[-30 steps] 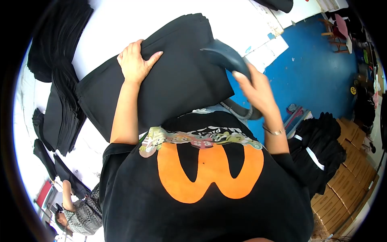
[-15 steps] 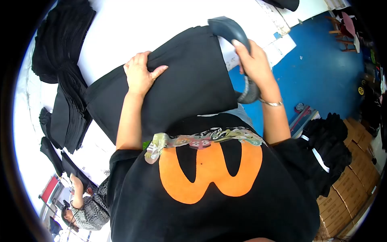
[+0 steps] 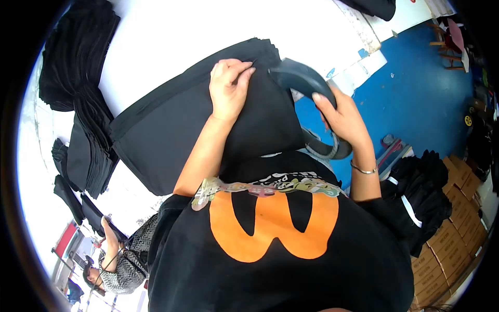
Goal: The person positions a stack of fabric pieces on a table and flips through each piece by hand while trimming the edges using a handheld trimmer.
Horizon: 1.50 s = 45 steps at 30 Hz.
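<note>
A stack of folded black fabric (image 3: 176, 119) lies across the white table in front of my body. My left hand (image 3: 228, 88) rests over its upper part, thumb and fingertips pinched together at the cloth near the top right corner. Whether a thread is also between the fingertips is too small to tell. My right hand (image 3: 343, 114) is wrapped round a dark curved handheld tool (image 3: 301, 78) with a ribbed hose (image 3: 325, 148). The tool's tip is at the right edge of the fabric, close to my left fingertips.
Piles of black cloth (image 3: 78, 47) lie along the left of the white table (image 3: 156, 36). Another person (image 3: 122, 265) works at the lower left. Right of me are a bundle of black garments (image 3: 416, 182), cardboard boxes (image 3: 442, 255) and blue floor (image 3: 416, 88).
My left hand has slid right along the fabric and gone from spread fingers to a pinch. My right hand has brought the tool down and slightly right. The fabric's top right corner looks shifted and layered.
</note>
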Tool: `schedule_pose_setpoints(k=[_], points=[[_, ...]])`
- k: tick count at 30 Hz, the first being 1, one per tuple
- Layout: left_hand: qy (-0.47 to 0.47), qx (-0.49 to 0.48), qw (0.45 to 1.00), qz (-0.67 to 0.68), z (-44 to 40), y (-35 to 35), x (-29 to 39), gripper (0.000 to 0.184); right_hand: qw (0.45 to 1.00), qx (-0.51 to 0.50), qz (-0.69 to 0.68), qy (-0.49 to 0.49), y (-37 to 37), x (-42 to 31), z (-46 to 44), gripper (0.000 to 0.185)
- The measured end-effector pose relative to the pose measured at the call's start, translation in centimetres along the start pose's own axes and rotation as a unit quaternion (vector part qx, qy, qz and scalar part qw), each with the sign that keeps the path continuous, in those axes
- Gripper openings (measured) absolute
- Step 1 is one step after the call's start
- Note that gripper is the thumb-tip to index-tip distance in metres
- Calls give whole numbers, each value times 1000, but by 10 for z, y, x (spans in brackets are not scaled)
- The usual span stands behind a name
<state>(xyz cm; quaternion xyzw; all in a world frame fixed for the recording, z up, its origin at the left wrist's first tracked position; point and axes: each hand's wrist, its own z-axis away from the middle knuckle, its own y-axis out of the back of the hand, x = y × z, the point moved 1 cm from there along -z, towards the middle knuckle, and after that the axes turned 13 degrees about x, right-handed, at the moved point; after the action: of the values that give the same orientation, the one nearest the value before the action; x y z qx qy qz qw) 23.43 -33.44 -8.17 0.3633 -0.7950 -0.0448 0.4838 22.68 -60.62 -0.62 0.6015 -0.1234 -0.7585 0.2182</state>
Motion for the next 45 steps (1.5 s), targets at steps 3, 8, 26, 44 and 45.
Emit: schedule_pose_setpoints(k=[3, 8, 26, 44, 45], points=[[-12, -20, 999, -42, -5, -3, 8, 21, 997, 19, 3, -70, -21, -14, -32, 56], [-72, -73, 967, -235, -14, 0, 40, 37, 997, 23, -6, -78, -4, -2, -21, 57], [100, -153, 970, -163, -32, -14, 51, 30, 989, -38, -106, -99, -11, 18, -52, 59], [96, -196, 971, -99, -40, 13, 33, 17, 980, -136, -96, -108, 3, 39, -61, 59], [31, -163, 978, -126, -43, 5, 41, 19, 984, -86, -102, -115, -5, 30, -65, 62]])
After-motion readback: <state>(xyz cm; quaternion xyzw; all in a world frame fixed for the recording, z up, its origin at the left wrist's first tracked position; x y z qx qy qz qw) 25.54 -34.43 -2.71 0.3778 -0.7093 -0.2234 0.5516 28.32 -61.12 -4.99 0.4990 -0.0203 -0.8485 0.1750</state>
